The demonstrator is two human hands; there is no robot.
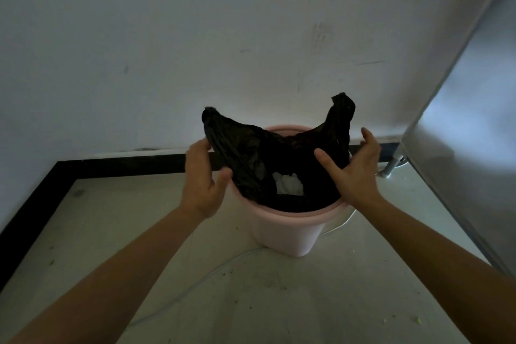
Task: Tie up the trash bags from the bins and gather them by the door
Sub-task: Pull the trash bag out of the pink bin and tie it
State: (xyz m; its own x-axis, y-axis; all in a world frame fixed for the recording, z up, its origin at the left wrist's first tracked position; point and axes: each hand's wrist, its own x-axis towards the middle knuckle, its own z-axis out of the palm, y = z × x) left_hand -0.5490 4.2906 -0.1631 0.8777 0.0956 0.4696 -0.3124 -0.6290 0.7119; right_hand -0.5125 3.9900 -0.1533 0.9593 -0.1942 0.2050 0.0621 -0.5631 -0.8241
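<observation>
A black trash bag [268,159] sits inside a pink round bin [287,232] on the floor by the wall. Its two handle ends stick up, one at the left and one at the right. White rubbish [287,184] shows through the bag's mouth. My left hand [203,179] grips the bag's left handle end between thumb and fingers. My right hand [354,167] is wrapped around the base of the right handle end, fingers spread.
A white wall with a black skirting [125,162] runs behind the bin. A shiny metal cabinet [460,120] on a leg [391,167] stands at the right. A thin white cord [195,282] lies across the grey floor.
</observation>
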